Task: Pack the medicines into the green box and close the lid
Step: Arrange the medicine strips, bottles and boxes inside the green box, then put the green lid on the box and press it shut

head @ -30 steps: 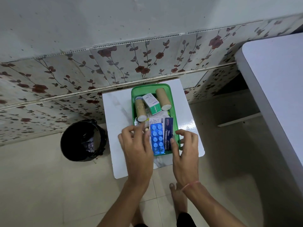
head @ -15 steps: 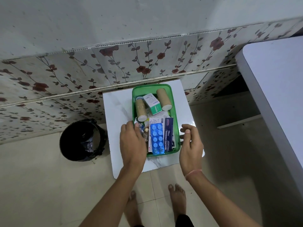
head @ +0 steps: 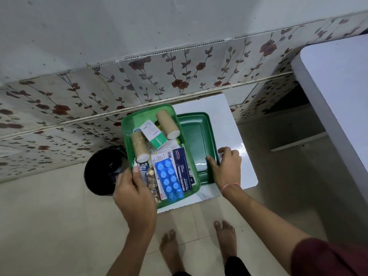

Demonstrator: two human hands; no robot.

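1. The green box is held above the left part of the white table, tilted, with its left side over the table edge.
2. The left hand is clamped on the box's near left corner, thumb inside the rim, fingers underneath and hidden.
3. The box holds two brown rolls, a white-and-green carton, a blue blister pack, a dark blue dressings packet and small loose items at the near left.
4. The lid lies flat on the table, just right of the box and partly under it.
5. The right hand grips the lid's near right edge, thumb on top of the rim, fingers curled round its outer side.
6. The lid is off; the box is open.
7. A black bin stands on the floor, left of the table.
8. Two bare feet stand on the floor tiles below the table.
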